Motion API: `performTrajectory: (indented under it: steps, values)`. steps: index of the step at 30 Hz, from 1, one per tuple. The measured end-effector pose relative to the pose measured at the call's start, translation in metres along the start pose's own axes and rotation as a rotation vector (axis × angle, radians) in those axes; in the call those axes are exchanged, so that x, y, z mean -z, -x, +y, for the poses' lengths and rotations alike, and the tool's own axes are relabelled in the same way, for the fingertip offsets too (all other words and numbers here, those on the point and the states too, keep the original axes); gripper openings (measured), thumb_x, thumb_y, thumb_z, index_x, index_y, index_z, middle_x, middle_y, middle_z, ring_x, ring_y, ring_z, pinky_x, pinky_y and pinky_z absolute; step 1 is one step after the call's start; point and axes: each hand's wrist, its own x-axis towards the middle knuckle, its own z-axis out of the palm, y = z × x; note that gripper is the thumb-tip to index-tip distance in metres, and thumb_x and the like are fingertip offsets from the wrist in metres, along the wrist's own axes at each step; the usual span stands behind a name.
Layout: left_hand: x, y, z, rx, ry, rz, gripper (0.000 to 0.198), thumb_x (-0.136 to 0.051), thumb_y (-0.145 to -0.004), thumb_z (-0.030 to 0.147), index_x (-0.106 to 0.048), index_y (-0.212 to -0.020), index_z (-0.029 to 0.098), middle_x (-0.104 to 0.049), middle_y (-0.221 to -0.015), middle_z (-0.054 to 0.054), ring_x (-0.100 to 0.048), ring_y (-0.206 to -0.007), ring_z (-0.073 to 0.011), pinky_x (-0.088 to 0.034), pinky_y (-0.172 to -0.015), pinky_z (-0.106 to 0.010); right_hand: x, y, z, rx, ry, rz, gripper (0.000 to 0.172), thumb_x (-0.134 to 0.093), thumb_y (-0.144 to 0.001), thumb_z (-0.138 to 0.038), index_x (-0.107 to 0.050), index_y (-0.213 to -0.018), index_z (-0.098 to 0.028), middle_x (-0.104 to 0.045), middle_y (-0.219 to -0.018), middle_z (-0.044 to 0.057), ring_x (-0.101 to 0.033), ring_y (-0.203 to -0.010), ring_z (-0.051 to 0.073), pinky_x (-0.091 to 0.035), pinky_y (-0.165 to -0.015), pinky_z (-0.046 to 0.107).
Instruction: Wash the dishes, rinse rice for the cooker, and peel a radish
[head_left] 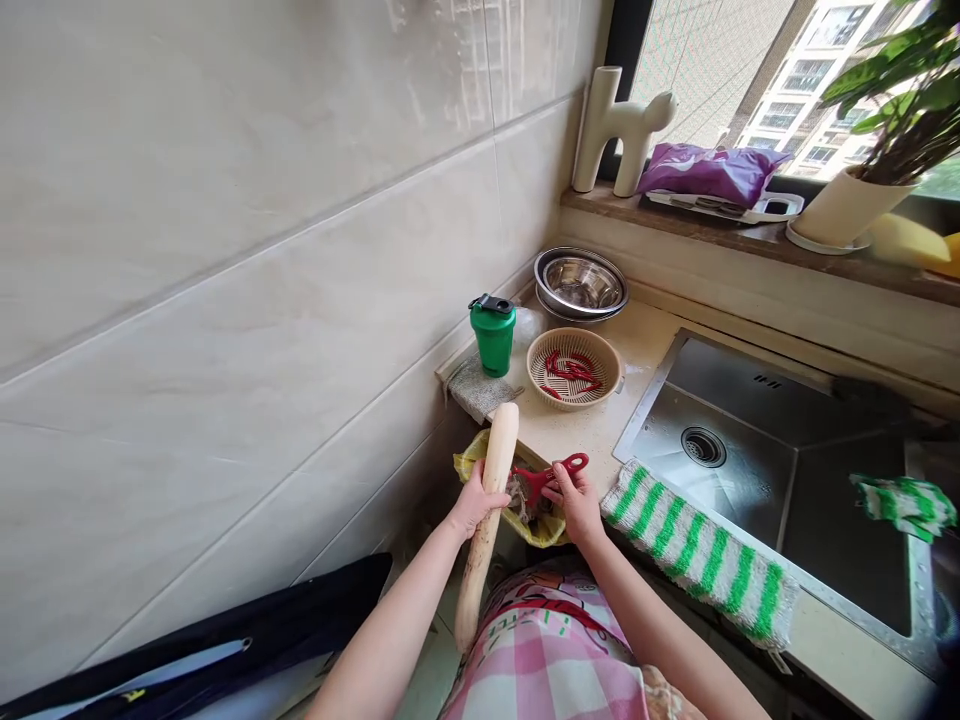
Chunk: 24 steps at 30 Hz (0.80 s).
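My left hand [471, 503] is wrapped round the middle of a long, pale root vegetable [501, 440], its exact kind unclear. The vegetable slants upright, smooth and bare at the top, with brown marks lower down. In my right hand [577, 503] is a red peeler [535, 484], its head beside the vegetable; I cannot tell if they touch. Below both hands stands a bin lined with a yellow bag [551, 530], with peelings partly visible inside.
On the counter are a green cup [493, 340], a beige colander [534, 372] with red chilies [571, 370], and stacked steel bowls [581, 285]. A striped cloth [701, 550] hangs over the front of the steel sink [739, 490]. The tiled wall [300, 300] rises at left.
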Motion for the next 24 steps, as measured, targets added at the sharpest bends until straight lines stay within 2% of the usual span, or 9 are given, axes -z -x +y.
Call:
performTrajectory:
  steps: [5, 10, 15, 19, 24]
  values:
    - [-0.006, -0.002, -0.003, -0.063, -0.098, 0.07, 0.062, -0.074, -0.057, 0.016, -0.045, -0.112, 0.016, -0.063, -0.097, -0.004, -0.061, -0.083, -0.0186, -0.047, -0.08, -0.035, -0.005, 0.016, -0.004, 0.014, 0.015, -0.033, 0.044, -0.079, -0.061, -0.048, -0.065, -0.089, -0.018, -0.063, -0.081, 0.002, -0.059, -0.069, 0.014, -0.059, -0.063, 0.029]
    - [-0.007, -0.006, -0.004, -0.085, -0.161, 0.153, 0.06, -0.075, -0.054, 0.013, -0.046, -0.106, 0.017, -0.062, -0.088, -0.001, -0.06, -0.077, -0.0184, -0.045, -0.079, -0.036, -0.007, 0.027, -0.004, 0.019, 0.015, -0.068, 0.042, -0.078, -0.065, -0.047, -0.064, -0.091, -0.018, -0.064, -0.085, 0.003, -0.061, -0.076, 0.016, -0.059, -0.07, 0.033]
    - [-0.007, -0.003, -0.002, -0.058, -0.089, 0.094, 0.06, -0.075, -0.055, 0.015, -0.045, -0.106, 0.019, -0.064, -0.089, -0.002, -0.062, -0.079, -0.0188, -0.047, -0.08, -0.035, -0.006, 0.033, -0.002, 0.032, -0.035, -0.076, 0.04, -0.078, -0.067, -0.047, -0.062, -0.091, -0.019, -0.065, -0.089, 0.002, -0.063, -0.085, 0.019, -0.059, -0.072, 0.035]
    - [-0.006, 0.001, 0.0, -0.023, -0.002, 0.009, 0.06, -0.076, -0.055, 0.018, -0.046, -0.107, 0.018, -0.065, -0.092, -0.004, -0.064, -0.083, -0.02, -0.049, -0.077, -0.034, -0.004, 0.035, -0.002, 0.043, -0.072, -0.079, 0.036, -0.076, -0.069, -0.046, -0.062, -0.09, -0.02, -0.064, -0.091, 0.002, -0.063, -0.085, 0.019, -0.059, -0.07, 0.034]
    - [-0.005, 0.003, 0.001, -0.007, 0.033, -0.031, 0.062, -0.076, -0.056, 0.019, -0.045, -0.11, 0.019, -0.061, -0.079, 0.001, -0.061, -0.069, -0.0155, -0.048, -0.063, -0.029, -0.005, 0.038, -0.006, 0.039, -0.109, -0.1, 0.034, -0.075, -0.07, -0.045, -0.061, -0.088, -0.02, -0.065, -0.092, 0.002, -0.063, -0.088, 0.019, -0.059, -0.073, 0.036]
